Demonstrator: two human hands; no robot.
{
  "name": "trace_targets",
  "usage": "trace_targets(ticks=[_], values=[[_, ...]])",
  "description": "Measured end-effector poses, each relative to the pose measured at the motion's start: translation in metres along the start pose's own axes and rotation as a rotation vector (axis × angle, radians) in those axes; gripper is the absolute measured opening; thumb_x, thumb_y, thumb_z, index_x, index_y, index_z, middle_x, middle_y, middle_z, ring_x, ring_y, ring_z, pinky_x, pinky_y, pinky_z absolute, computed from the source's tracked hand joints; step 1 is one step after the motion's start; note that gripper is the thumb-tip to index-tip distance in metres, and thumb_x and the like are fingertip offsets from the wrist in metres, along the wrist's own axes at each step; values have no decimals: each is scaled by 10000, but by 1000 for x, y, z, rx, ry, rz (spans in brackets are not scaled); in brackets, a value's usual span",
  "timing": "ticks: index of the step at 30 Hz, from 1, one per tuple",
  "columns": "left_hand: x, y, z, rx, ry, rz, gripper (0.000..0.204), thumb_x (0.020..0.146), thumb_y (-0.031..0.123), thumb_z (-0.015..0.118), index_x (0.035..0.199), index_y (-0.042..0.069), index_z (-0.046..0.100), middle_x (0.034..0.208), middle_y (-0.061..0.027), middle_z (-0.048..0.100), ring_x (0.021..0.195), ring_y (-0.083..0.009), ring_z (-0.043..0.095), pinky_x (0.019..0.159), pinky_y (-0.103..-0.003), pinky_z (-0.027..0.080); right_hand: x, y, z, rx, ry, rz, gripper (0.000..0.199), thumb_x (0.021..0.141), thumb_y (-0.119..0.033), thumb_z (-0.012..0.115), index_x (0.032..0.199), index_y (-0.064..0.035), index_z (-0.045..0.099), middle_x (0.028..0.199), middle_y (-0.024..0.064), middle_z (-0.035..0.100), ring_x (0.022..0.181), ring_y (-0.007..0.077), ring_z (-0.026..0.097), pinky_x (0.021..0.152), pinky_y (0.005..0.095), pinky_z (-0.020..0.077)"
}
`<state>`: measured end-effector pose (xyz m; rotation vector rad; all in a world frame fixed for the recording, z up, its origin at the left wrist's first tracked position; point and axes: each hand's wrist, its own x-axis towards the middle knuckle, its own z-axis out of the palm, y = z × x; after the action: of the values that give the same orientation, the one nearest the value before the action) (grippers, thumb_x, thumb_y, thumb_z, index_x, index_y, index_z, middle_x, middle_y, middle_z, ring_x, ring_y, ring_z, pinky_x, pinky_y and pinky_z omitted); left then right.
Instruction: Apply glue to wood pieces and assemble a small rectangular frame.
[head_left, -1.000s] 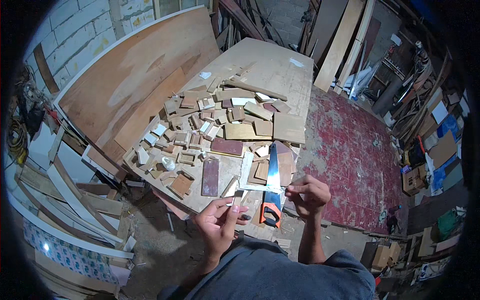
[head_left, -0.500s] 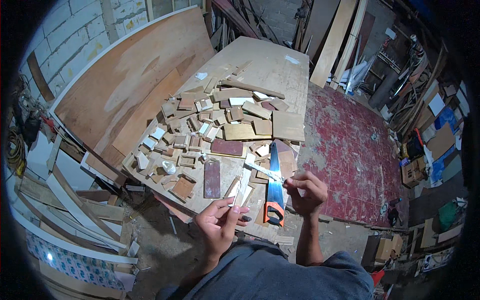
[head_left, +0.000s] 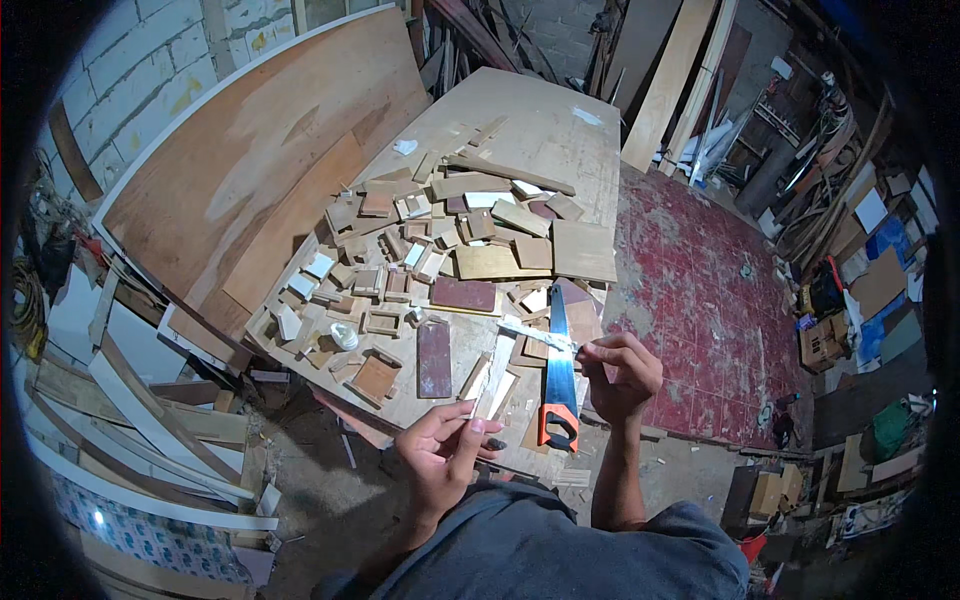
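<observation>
Between its thumb and fingertips my left hand (head_left: 445, 448) pinches the lower end of a narrow pale strip (head_left: 492, 372) with white smears, which points away from me. My right hand (head_left: 622, 378) is closed on the near end of a second thin strip (head_left: 530, 332), coated with lumpy white paste. The far ends of both strips come close together; whether they touch I cannot tell. Beneath the right-hand strip lies a handsaw (head_left: 560, 375) with an orange and black handle, its blade pointing away from me.
Small wooden boxes (head_left: 383, 321) and offcuts crowd the wooden table (head_left: 530, 115). A dark red block (head_left: 434, 358) and a small white container (head_left: 344, 336) lie at the near left. A large plywood sheet (head_left: 260, 160) leans along the left; red floor (head_left: 690, 300) lies to the right.
The view has shifted slightly, so the table's things sit a little further right. My right hand has moved slightly right with its strip. Both hands keep their hold.
</observation>
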<state>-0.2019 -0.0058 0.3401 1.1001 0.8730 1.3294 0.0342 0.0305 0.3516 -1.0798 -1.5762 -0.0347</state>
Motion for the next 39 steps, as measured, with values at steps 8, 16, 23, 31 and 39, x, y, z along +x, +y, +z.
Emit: trace_targets(ticks=[8,16,23,31,39], values=[[8,0,1,-4,47,7,239,937,81,613,1078,-109,585,838,-221,716,656,-183,700,541,-265,589,-14,0,1,56,-133,-10,175,688,25,803,820,-48,715,739,87,688,626,167,679,531,263,510],[17,-4,14,2,49,60,244,931,83,620,1066,-117,585,818,-220,714,647,-180,697,543,-280,593,-1,15,-10,133,-146,3,170,691,44,796,808,-34,700,747,98,689,651,180,692,556,265,523],[8,-17,23,-40,48,18,294,939,87,613,1102,-150,552,858,-254,704,715,-231,717,564,-307,608,6,24,-20,-1,-55,-101,130,726,20,787,806,-15,690,711,115,674,624,185,682,540,269,516],[12,-11,19,-8,-2,39,279,928,87,624,1078,-140,561,850,-248,707,683,-219,713,549,-297,604,6,10,-26,75,-206,-70,174,695,43,797,806,-48,700,753,83,690,675,184,702,573,278,539],[17,-9,-3,-42,20,34,274,932,94,622,1089,-125,570,834,-238,708,685,-218,713,548,-302,603,2,-1,2,29,-125,-76,165,689,41,786,812,-25,698,703,100,678,620,176,690,528,264,521]])
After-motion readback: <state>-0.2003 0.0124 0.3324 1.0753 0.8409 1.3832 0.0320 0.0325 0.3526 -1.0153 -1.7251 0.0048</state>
